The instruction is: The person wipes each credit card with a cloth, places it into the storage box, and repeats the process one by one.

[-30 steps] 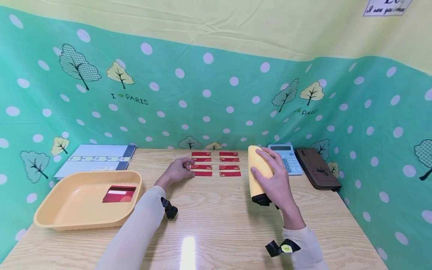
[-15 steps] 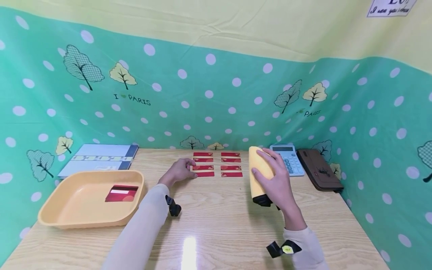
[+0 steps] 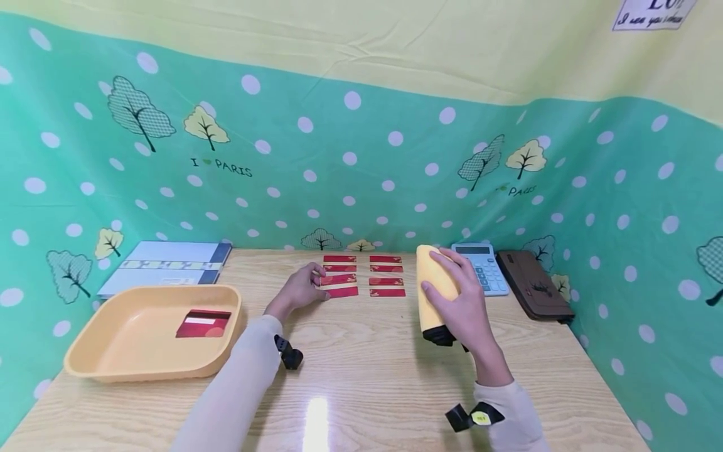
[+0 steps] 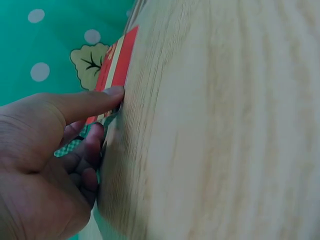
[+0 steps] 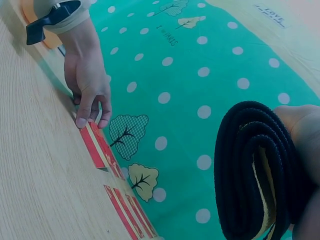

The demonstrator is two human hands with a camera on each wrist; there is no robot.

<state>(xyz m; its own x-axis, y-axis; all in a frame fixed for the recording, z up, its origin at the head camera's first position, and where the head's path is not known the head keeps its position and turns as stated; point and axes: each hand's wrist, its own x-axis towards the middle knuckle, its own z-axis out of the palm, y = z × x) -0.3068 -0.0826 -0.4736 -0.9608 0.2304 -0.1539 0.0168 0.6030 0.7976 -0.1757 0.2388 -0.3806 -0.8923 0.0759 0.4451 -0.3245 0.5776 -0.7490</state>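
Note:
Several red cards with a cream stripe lie in two columns at the back of the table. My left hand (image 3: 302,289) pinches the near card of the left column (image 3: 342,292) by its left end, thumb on top. In the left wrist view that card (image 4: 121,65) slants beyond the thumb, and the right wrist view shows its near edge (image 5: 102,162) a little raised. My right hand (image 3: 463,301) grips a folded cloth (image 3: 432,282), yellow outside and black at the end. Its layered black end (image 5: 245,170) faces the right wrist camera.
A pale orange basin (image 3: 152,373) at the left holds a red card with a dark stripe (image 3: 203,324). Behind it lies a blue-white folder (image 3: 169,260). A light blue calculator (image 3: 480,267) and a brown zipped case (image 3: 531,282) lie at the back right, before the green curtain (image 3: 350,182).
My left hand has closed in on the near left card, which now sits slightly turned and shifted left. The right hand keeps its hold on the folded cloth, almost unmoved.

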